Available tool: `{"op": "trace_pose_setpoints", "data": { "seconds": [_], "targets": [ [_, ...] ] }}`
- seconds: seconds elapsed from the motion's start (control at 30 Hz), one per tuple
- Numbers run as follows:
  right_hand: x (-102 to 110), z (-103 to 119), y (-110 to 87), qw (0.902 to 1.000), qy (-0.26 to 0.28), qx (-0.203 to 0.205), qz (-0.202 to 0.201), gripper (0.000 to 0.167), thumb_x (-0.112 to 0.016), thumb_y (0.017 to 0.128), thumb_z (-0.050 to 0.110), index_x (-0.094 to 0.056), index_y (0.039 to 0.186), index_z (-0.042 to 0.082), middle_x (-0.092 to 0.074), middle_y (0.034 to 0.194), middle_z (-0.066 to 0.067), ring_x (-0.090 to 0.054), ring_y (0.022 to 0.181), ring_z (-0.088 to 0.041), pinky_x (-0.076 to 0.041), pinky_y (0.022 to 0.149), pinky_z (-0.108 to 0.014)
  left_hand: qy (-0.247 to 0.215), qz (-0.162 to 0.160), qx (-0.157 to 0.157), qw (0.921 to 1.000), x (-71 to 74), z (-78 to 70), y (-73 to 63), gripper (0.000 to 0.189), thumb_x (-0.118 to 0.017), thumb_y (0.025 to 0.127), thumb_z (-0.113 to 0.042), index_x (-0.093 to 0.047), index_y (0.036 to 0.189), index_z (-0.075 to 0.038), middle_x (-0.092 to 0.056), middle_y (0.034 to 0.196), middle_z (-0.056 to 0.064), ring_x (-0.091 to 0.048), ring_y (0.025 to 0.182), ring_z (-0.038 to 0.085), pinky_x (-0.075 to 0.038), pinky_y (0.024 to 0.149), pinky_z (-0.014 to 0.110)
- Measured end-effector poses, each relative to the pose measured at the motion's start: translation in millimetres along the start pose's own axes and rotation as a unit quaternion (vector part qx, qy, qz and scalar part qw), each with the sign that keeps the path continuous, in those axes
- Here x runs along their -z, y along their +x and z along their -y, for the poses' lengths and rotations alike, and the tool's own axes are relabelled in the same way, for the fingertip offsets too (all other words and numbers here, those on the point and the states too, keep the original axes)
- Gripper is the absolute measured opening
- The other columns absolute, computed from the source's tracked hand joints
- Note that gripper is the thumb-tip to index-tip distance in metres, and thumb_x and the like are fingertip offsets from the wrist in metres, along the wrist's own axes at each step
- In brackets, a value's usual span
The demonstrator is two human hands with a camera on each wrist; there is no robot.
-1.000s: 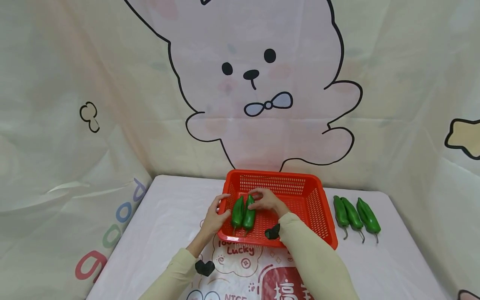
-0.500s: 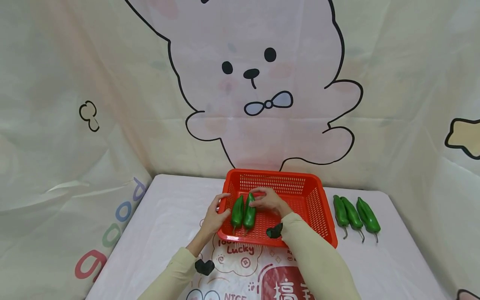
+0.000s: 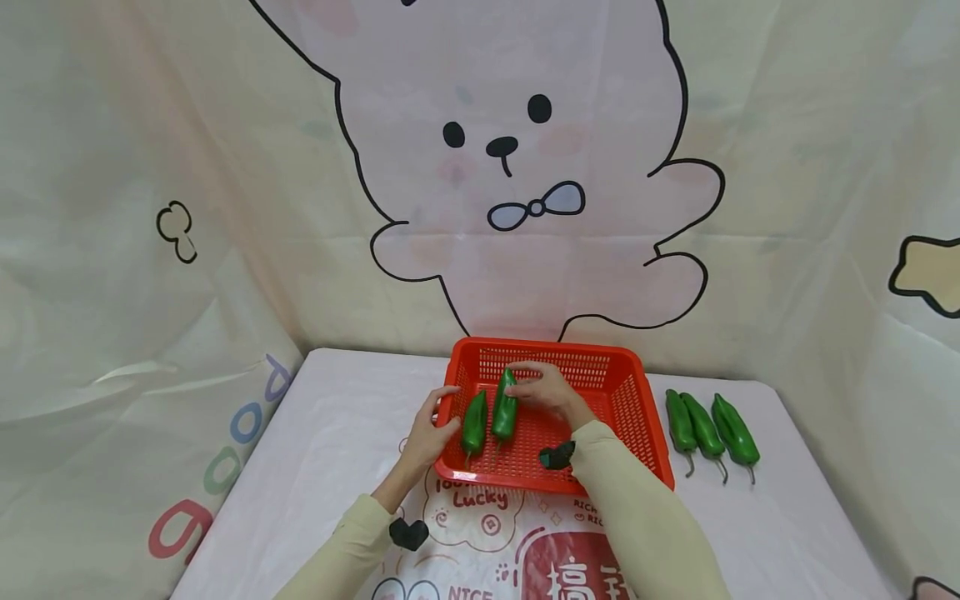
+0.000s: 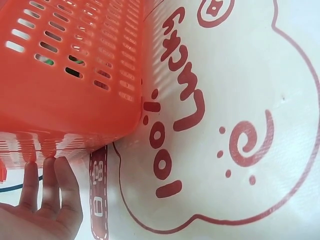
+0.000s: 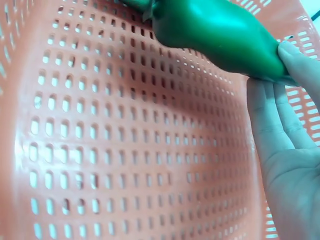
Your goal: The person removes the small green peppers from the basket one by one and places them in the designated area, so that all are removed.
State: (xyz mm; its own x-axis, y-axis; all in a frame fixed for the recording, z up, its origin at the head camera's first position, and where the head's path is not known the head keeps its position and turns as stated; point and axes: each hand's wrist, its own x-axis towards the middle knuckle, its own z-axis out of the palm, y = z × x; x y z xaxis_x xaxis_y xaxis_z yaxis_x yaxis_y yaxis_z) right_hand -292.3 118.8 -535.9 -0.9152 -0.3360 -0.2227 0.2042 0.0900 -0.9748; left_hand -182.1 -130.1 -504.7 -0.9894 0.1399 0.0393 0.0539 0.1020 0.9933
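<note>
My right hand (image 3: 547, 390) pinches a green pepper (image 5: 215, 35) near its tip, thumb on one side and fingers on the other. The pepper tilts inside the red plastic basket (image 3: 660, 433), stem end toward me. A second green pepper (image 3: 475, 423) lies in the basket at its left side. My left hand (image 3: 429, 437) holds the basket's left rim, with thumb and forefinger at the edge. In the left wrist view several fingertips (image 4: 31, 167) of that hand touch the outside of the wall; its thumb is hidden there.
On the table to the right of the basket lie 3 more green peppers (image 3: 705, 427), side by side with stems toward me. A white printed tablecloth (image 3: 360, 400) covers the table. A fabric backdrop (image 3: 300, 250) stands behind the basket.
My right hand has moved the pepper up and to the right, away from the other one in the basket. My left hand and the basket have stayed put.
</note>
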Motion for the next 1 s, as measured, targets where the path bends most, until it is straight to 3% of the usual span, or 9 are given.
{"op": "trace_pose_setpoints", "data": {
  "seconds": [0.27, 0.53, 0.73, 1.0],
  "targets": [
    [6.9, 18.4, -3.6, 0.9995, 0.003, 0.030, -0.005, 0.056, -0.075, 0.090, -0.002, -0.054, 0.143, -0.003, -0.062, 0.121, -0.025, -0.067, 0.104, -0.028, -0.058, 0.085, -0.040, 0.003, 0.002, 0.003, 1.0000, 0.3, -2.7, -2.3, 0.051, -0.059, 0.095, 0.003, -0.045, 0.144, 0.000, -0.047, 0.127, 0.038, -0.063, 0.102, 0.039, -0.059, 0.078, 0.053],
    [10.7, 32.1, -6.5, 0.9993, 0.006, 0.032, -0.018, 0.054, -0.076, 0.090, 0.000, -0.057, 0.140, -0.002, -0.059, 0.124, -0.028, -0.068, 0.101, -0.030, -0.051, 0.095, -0.053, -0.006, 0.006, 0.005, 1.0000, 0.9, -2.4, -2.4, 0.051, -0.057, 0.096, 0.003, -0.044, 0.144, 0.000, -0.047, 0.127, 0.038, -0.060, 0.106, 0.049, -0.059, 0.078, 0.054],
    [12.6, 40.5, -9.3, 0.9994, 0.018, 0.025, -0.017, 0.055, -0.076, 0.090, 0.000, -0.056, 0.141, 0.001, -0.060, 0.124, -0.028, -0.068, 0.102, -0.029, -0.054, 0.093, -0.048, -0.012, 0.001, 0.010, 0.9999, 0.3, -2.5, -2.8, 0.050, -0.056, 0.096, 0.004, -0.044, 0.145, 0.000, -0.046, 0.127, 0.038, -0.056, 0.110, 0.057, -0.056, 0.081, 0.060],
    [17.2, 59.0, -16.9, 0.9990, 0.016, 0.043, 0.000, 0.059, -0.074, 0.092, 0.002, -0.049, 0.145, -0.001, -0.060, 0.122, -0.028, -0.069, 0.101, -0.029, -0.053, 0.094, -0.048, -0.022, -0.002, 0.013, 0.9997, -1.0, -2.5, -1.5, 0.052, -0.056, 0.095, 0.006, -0.044, 0.145, 0.000, -0.046, 0.126, 0.039, -0.056, 0.110, 0.058, -0.054, 0.083, 0.063]
  ]
}}
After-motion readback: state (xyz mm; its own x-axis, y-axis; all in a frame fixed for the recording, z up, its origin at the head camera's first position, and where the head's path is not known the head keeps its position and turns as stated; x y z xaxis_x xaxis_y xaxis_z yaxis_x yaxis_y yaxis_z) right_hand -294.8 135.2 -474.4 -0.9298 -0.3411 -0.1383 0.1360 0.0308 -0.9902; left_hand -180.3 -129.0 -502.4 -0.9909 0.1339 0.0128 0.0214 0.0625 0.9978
